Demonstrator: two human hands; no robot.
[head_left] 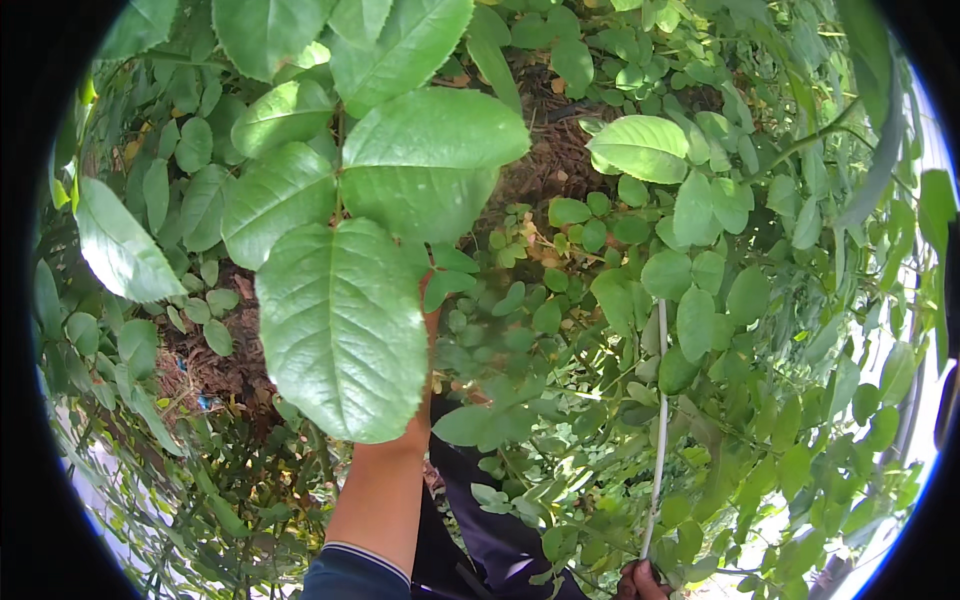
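Note:
My left forearm (378,500), in a dark sleeve with a light-edged cuff, reaches up from the lower edge into the bush. Large toothed green leaves (345,330), close to the camera, cover my left hand, so its fingers do not show. At the bottom, right of the middle, my right hand (643,580) is partly seen with its fingers closed on the lower end of a thin pale rod (660,430). The rod stands nearly upright, and its top goes in behind smaller leaves (695,310).
Dense leafy stems (800,400) surround both arms. Brown litter (560,150) covers the ground behind the leaves, with a small blue scrap (207,402) at the left. My dark trousers (490,520) show at the bottom. Bright pale ground lies beyond the foliage at the right rim.

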